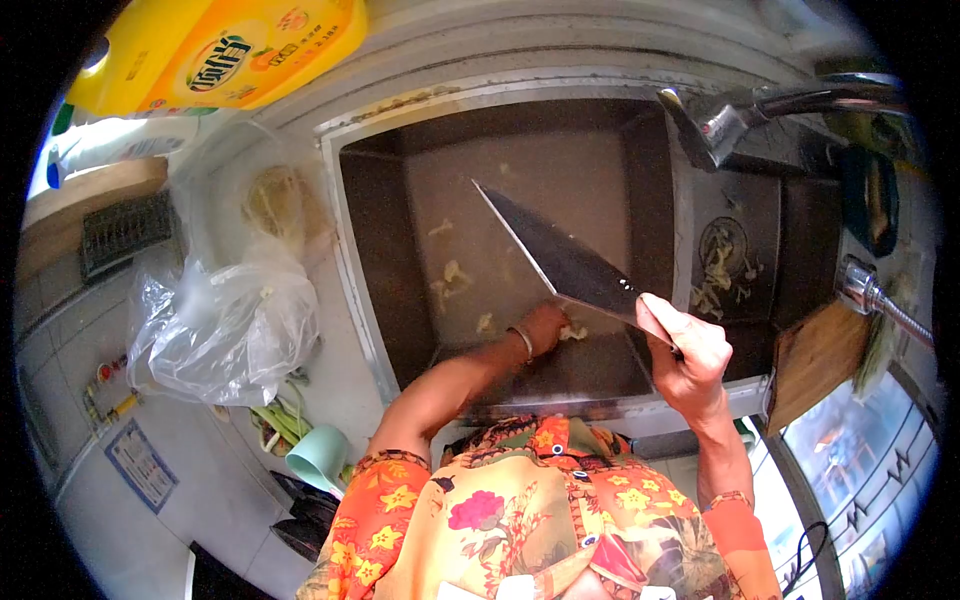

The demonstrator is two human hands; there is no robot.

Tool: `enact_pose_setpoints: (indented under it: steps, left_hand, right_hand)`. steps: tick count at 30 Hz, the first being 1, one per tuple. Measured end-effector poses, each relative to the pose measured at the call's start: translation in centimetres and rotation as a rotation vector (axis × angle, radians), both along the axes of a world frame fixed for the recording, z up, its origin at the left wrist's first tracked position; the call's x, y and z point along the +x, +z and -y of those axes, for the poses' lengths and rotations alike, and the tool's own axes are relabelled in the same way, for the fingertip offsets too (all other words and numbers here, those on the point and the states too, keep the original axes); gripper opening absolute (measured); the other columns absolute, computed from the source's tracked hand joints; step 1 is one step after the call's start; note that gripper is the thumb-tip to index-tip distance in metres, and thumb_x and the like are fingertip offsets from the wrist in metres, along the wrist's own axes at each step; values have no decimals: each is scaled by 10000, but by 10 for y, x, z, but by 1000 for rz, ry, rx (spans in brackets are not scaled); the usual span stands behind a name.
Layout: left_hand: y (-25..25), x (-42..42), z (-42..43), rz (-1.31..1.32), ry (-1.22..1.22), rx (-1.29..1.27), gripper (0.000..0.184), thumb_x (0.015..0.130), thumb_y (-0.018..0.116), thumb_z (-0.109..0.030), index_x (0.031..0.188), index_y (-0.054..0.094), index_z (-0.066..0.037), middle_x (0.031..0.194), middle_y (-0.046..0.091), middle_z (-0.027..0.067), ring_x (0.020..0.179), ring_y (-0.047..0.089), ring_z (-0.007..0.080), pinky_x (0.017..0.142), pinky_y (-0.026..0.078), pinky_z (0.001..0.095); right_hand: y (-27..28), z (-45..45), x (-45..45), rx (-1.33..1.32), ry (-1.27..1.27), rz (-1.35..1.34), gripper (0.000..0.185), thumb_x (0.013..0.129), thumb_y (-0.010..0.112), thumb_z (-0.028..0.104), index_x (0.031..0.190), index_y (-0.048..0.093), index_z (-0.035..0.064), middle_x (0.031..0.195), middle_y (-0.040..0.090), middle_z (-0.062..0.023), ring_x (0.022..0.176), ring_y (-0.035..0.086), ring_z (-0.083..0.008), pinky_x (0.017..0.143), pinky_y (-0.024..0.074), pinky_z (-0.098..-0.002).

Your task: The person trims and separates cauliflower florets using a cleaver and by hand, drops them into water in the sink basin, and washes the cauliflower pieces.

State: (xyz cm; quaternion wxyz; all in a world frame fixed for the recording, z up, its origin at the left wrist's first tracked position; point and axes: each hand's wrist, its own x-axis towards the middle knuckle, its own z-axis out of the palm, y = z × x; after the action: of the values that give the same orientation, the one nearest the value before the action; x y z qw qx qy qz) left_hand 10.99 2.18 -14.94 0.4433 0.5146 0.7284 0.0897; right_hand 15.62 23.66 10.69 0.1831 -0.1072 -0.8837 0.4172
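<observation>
My right hand [690,350] is wrapped round the handle of a kitchen knife [565,255]. Its wide dark blade slants up and to the left across the sink. Lower down, inside the large sink basin [520,140], my left hand [544,327] is closed, with a pale cauliflower piece [573,332] showing at its fingers. The knife lies partly in front of that hand in the view. More pale pieces [453,273] are scattered in murky water to the left of the blade.
A chrome tap [718,130] reaches in from the upper right. Pale scraps [718,275] lie round the drain of the smaller basin. Left of the sink are a clear plastic bag [225,330] and a mint-green cup [318,453]. A yellow detergent bottle [225,55] stands upper left.
</observation>
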Motion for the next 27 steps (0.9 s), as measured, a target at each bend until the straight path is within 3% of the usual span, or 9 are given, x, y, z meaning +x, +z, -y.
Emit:
enact_pose_setpoints:
  steps: [2, 4, 9, 11, 15, 18, 20, 23, 27]
  left_hand:
    - [-37, 1, 7, 255, 121, 236, 185, 746, 618, -66, 919, 684, -62, 774, 667, 141, 806, 665, 307, 716, 540, 420]
    - [-46, -10, 13, 457, 244, 67, 160, 736, 653, -60, 893, 671, -37, 732, 657, 118, 740, 664, 277, 655, 547, 398]
    - [62, -59, -1, 1075, 665, -163, 188, 730, 742, -68, 858, 627, 7, 712, 626, 64, 605, 642, 189, 506, 547, 344]
    - [86, -68, -6, 1494, 865, -248, 183, 764, 715, -54, 897, 603, 3, 752, 627, 74, 597, 642, 176, 489, 550, 321]
    - [142, -79, -24, 1374, 884, -128, 190, 780, 697, -53, 927, 588, -3, 771, 624, 72, 611, 644, 175, 491, 555, 322]
    - [172, -70, -49, 1569, 926, -23, 161, 790, 681, -53, 901, 583, 10, 819, 629, 85, 663, 653, 171, 502, 559, 314]
    - [180, -60, -73, 1562, 839, -7, 185, 792, 681, -57, 938, 589, 11, 894, 638, 78, 759, 645, 165, 623, 565, 314]
    - [188, -11, -115, 1515, 867, 545, 184, 804, 676, -66, 963, 612, 1, 960, 639, 44, 891, 587, 138, 782, 516, 295]
    - [228, 12, -162, 1236, 631, 558, 477, 759, 687, -165, 1167, 507, 5, 1143, 581, 158, 1011, 571, 220, 851, 478, 369]
  right_hand:
    - [2, 0, 0, 0, -10, -10, 395, 670, 620, -121, 1058, 632, -51, 608, 561, -131, 461, 541, -233, 454, 430, -311]
    - [3, -1, 1, -8, -16, -3, 384, 682, 628, -113, 1061, 632, -48, 609, 564, -128, 459, 542, -230, 454, 431, -307]
    - [8, -4, 2, -13, -41, 5, 357, 721, 653, -93, 1073, 627, -42, 610, 571, -121, 452, 540, -219, 455, 433, -300]
    - [9, -5, 0, 18, -56, -71, 331, 742, 662, -87, 1069, 630, -41, 605, 566, -112, 448, 530, -206, 452, 425, -288]
    - [21, -10, 3, 49, -54, -13, 329, 738, 660, -102, 1060, 634, -39, 606, 560, -106, 448, 518, -194, 450, 414, -278]
    - [38, -15, 2, 133, -67, -77, 337, 727, 676, -107, 1054, 631, -41, 586, 530, -92, 441, 482, -179, 442, 395, -277]
    - [54, -17, 1, 208, -106, -87, 318, 732, 678, -106, 1040, 637, -44, 591, 530, -83, 443, 472, -173, 439, 387, -275]
    - [72, -25, 1, 313, -101, -109, 289, 733, 679, -110, 1015, 635, -67, 617, 557, -101, 456, 491, -180, 446, 395, -272]
    - [85, -28, 0, 378, -126, -86, 298, 730, 676, -120, 1021, 638, -67, 705, 633, -136, 522, 577, -199, 505, 460, -277]
